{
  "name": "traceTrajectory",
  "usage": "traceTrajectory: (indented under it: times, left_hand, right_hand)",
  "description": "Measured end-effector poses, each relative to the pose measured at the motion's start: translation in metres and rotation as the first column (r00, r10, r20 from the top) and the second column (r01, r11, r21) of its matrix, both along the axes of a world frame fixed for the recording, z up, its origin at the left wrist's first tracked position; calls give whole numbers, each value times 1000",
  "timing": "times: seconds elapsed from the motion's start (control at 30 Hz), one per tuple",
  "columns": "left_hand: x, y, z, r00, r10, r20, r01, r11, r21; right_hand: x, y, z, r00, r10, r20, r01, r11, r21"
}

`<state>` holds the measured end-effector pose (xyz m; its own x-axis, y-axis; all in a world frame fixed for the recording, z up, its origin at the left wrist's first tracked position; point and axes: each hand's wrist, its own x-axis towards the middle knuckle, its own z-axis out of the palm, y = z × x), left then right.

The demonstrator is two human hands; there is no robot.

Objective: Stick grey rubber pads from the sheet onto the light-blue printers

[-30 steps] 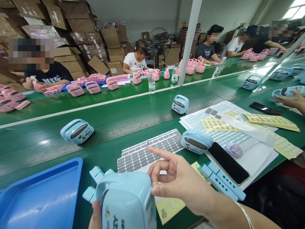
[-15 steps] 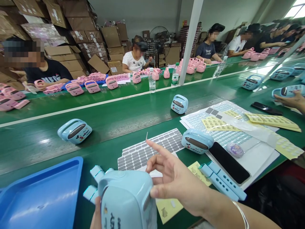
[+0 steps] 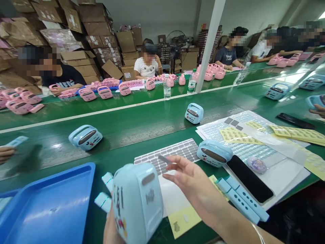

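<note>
Left hand (image 3: 111, 228) holds a light blue gadget (image 3: 138, 200) upright at the bottom edge, fingers wrapped behind it; hand mostly hidden and cut off by the frame. Right hand (image 3: 195, 188) hovers just right of the gadget, fingers loosely spread, a small grey sticker (image 3: 164, 159) on the fingertips (image 3: 175, 164); can't tell how it's pinched. A grey slot on the gadget's side faces that hand.

Blue tray (image 3: 48, 206) just left, its rim close to the gadget. Sticker sheet (image 3: 167, 157) lies under the right hand, blue strips (image 3: 241, 198) and a black phone (image 3: 250, 178) to the right, another blue gadget (image 3: 214, 153) beside the sheet. Little free room on the near table (image 3: 122, 162) edge.

Past it, green belt (image 3: 142, 125) mostly open, with two blue gadgets well apart. A co-worker's hand pokes in at far left, blurred. Far table carries pink gadgets (image 3: 101, 92) and water bottles (image 3: 167, 87); people sit behind it, cardboard boxes (image 3: 83, 30) stacked at the wall. White post (image 3: 210, 44) crosses the view.
</note>
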<state>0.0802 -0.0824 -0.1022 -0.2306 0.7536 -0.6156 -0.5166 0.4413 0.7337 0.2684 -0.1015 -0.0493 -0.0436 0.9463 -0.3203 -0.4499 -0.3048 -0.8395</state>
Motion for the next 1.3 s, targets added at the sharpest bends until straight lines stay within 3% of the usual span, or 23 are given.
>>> traceTrajectory:
  times: [0.03, 0.13, 0.23, 0.33, 0.57, 0.67, 0.8, 0.87, 1.1, 1.17, 1.3]
  left_hand:
    - [8, 3, 12, 999, 46, 17, -45, 998, -38]
    - [25, 12, 41, 989, 141, 51, -138, 988, -68]
    - [34, 14, 51, 991, 134, 21, -135, 990, 41]
    - [33, 14, 45, 995, 96, -17, -94, 992, 84]
    - [12, 19, 10, 1000, 24, 19, -27, 990, 135]
    - [14, 18, 13, 998, 55, -9, -52, 978, 201]
    - [26, 16, 32, 995, 105, 1, -104, 990, 93]
    - [28, 15, 34, 994, 106, -18, -103, 987, 124]
    - [3, 18, -7, 985, 2, -173, 39, 971, 237]
    - [0, 18, -10, 985, -1, -172, 45, 967, 252]
    - [4, 17, 0, 993, 13, -120, 16, 970, 241]
  right_hand:
    - [-2, -2, -1, 998, -25, 59, 26, 1000, -7]
    - [-7, -5, 2, 975, 67, 214, -63, 998, -26]
    - [-10, -4, 8, 942, 170, 290, -163, 985, -47]
    - [-11, -3, 11, 953, 205, 222, -200, 979, -49]
    - [-11, -6, 4, 970, 221, 103, -219, 975, -27]
    - [-10, -6, 6, 967, 227, 112, -224, 974, -41]
    - [-9, -5, 5, 965, 236, 118, -234, 972, -29]
    - [-9, -4, 3, 963, 240, 118, -240, 971, -14]
    - [-9, -2, 4, 964, 238, 116, -235, 971, -39]
    - [-10, -2, 4, 966, 231, 113, -227, 973, -46]
    - [-12, -2, 1, 973, 205, 109, -204, 979, -17]
